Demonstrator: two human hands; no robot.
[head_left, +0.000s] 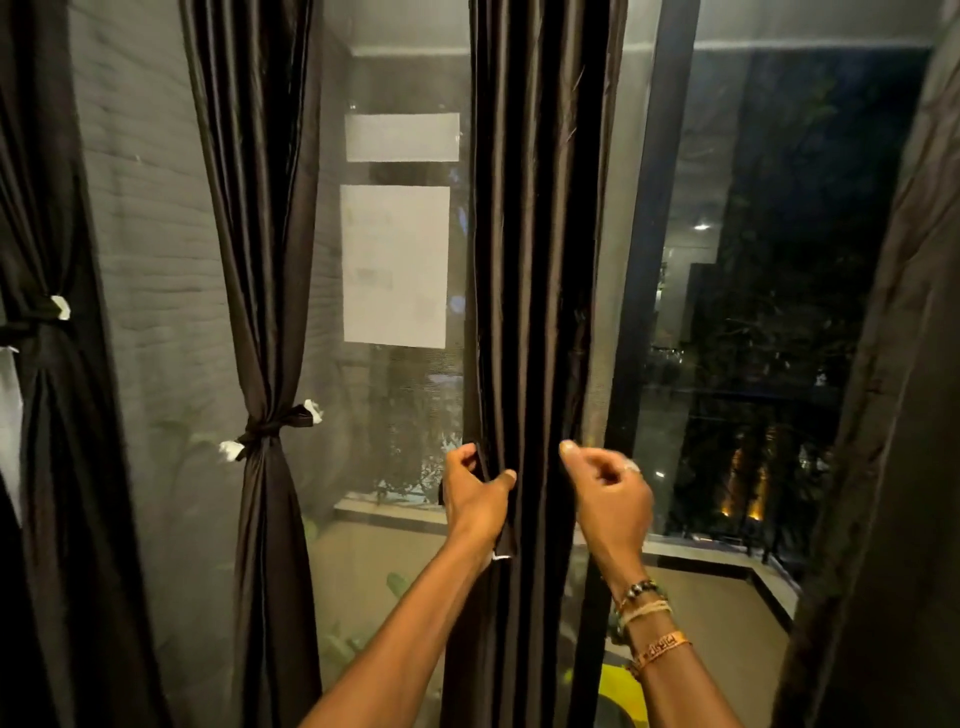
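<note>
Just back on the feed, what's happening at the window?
A person stands at the window working on the middle curtain, which hangs loose. The left hand grips its left edge, with a dark strip hanging below the palm. The right hand is at the right side, fingers curled; whether it holds any cloth is unclear. The next curtain to the left is already bound with a tie, so this one looks about to be gathered the same way.

left: tied curtain (262, 312) | centre: paper sheet (395, 265) | bottom: yellow object (626, 693)
</note>
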